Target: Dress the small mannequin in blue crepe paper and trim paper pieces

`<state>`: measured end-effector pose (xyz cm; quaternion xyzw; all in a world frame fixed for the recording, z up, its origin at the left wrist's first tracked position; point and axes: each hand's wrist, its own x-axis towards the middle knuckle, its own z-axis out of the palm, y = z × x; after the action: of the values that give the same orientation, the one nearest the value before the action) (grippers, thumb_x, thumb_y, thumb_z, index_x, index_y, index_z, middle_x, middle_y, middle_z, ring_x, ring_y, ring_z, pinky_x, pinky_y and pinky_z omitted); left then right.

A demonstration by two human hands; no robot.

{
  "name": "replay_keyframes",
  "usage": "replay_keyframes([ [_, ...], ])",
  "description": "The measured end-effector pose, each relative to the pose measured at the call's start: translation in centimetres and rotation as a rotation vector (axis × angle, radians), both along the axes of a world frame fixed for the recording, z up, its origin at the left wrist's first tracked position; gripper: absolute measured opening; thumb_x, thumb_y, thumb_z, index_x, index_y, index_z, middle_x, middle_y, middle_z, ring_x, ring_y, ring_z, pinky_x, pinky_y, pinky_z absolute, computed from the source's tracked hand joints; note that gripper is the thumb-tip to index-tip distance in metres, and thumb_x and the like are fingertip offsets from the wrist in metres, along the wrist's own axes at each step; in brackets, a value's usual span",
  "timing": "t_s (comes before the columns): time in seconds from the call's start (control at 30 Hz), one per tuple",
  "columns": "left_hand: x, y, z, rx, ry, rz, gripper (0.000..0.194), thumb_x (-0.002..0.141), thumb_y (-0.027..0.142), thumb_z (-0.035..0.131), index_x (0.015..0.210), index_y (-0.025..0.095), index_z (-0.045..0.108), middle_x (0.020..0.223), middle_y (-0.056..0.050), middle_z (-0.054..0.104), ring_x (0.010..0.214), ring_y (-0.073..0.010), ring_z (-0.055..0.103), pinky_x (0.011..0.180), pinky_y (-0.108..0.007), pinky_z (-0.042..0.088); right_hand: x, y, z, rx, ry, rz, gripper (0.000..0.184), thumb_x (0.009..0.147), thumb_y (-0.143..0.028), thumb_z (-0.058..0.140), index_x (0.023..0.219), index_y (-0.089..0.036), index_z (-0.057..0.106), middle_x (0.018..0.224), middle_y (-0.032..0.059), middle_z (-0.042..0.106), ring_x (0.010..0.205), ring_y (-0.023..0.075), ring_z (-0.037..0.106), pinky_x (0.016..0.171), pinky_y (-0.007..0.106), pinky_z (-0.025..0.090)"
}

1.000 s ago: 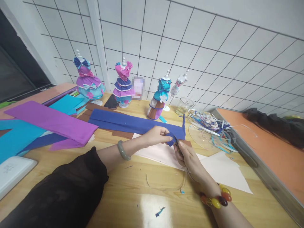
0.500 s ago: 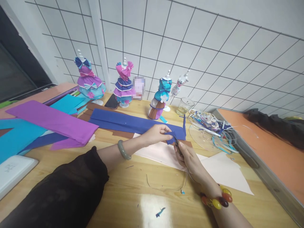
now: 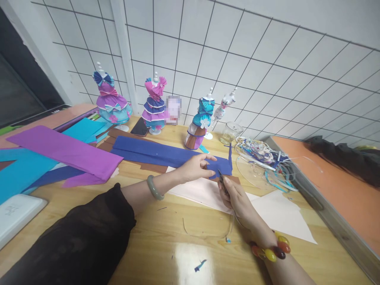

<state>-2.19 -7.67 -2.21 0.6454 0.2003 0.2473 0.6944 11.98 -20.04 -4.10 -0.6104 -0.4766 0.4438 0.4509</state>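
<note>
Over the right part of a long dark blue strip of paper or fabric (image 3: 148, 152), my left hand (image 3: 194, 168) is open, thumb and fingers apart with nothing between them. My right hand (image 3: 234, 194) grips small dark scissors (image 3: 220, 176), their tip pointing up at the strip's near edge. Most of the scissors is hidden in my fingers. A small blue piece lies by my left thumb, partly covered. Under the strip are brown sheets (image 3: 154, 167), and pale pink sheets (image 3: 196, 194) lie beneath my hands.
Small mannequins in dresses, one teal (image 3: 204, 114), stand along the tiled wall near a glass jar (image 3: 233, 132). Ribbon scraps (image 3: 261, 152) heap at right. A purple strip (image 3: 65, 150) and a white box (image 3: 20, 215) lie left. A phone (image 3: 140, 126) lies at back.
My left thumb and fingers have spread apart and let go of the small blue piece, which now sits lower against the strip. My right hand with the scissors has hardly moved.
</note>
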Motion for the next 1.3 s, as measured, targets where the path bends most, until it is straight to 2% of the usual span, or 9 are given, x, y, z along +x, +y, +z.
replay_keyframes([
  [0.3, -0.06, 0.04, -0.12, 0.096, 0.004, -0.046, 0.039, 0.068, 0.016, 0.064, 0.106, 0.014, 0.053, 0.055, 0.01, 0.036, 0.051, -0.0057, 0.037, 0.051, -0.021, 0.027, -0.09, -0.01, 0.12, 0.0, -0.041, 0.029, 0.044, 0.091, -0.055, 0.033, 0.065, -0.021, 0.038, 0.05, -0.0069, 0.029, 0.04, 0.008, 0.024, 0.038, 0.023, 0.018],
  [0.53, -0.25, 0.04, 0.15, 0.137, 0.028, -0.052, 0.039, 0.068, 0.017, 0.064, 0.105, 0.015, 0.053, 0.055, 0.009, 0.035, 0.052, -0.0064, 0.037, 0.05, -0.021, 0.026, -0.36, -0.1, 0.49, 0.016, -0.087, 0.027, 0.044, 0.092, -0.053, 0.032, 0.064, -0.02, 0.039, 0.049, -0.0064, 0.03, 0.041, 0.0083, 0.027, 0.04, 0.023, 0.021],
  [0.77, -0.27, 0.19, -0.19, 0.186, 0.021, -0.069, 0.04, 0.069, 0.016, 0.063, 0.107, 0.014, 0.052, 0.056, 0.009, 0.037, 0.053, -0.0061, 0.036, 0.05, -0.02, 0.026, -0.37, -0.11, 0.54, 0.015, -0.105, 0.038, 0.045, 0.092, -0.054, 0.031, 0.061, -0.021, 0.035, 0.049, -0.0063, 0.029, 0.042, 0.0086, 0.026, 0.04, 0.024, 0.022],
  [1.3, -0.16, 0.18, -0.19, 0.166, 0.027, -0.061, 0.039, 0.069, 0.016, 0.064, 0.106, 0.014, 0.052, 0.055, 0.009, 0.036, 0.053, -0.0063, 0.038, 0.051, -0.02, 0.028, 0.0, -0.05, 0.02, -0.016, -0.084, 0.036, 0.044, 0.092, -0.055, 0.032, 0.065, -0.021, 0.037, 0.052, -0.0068, 0.027, 0.043, 0.0084, 0.024, 0.04, 0.023, 0.019],
])
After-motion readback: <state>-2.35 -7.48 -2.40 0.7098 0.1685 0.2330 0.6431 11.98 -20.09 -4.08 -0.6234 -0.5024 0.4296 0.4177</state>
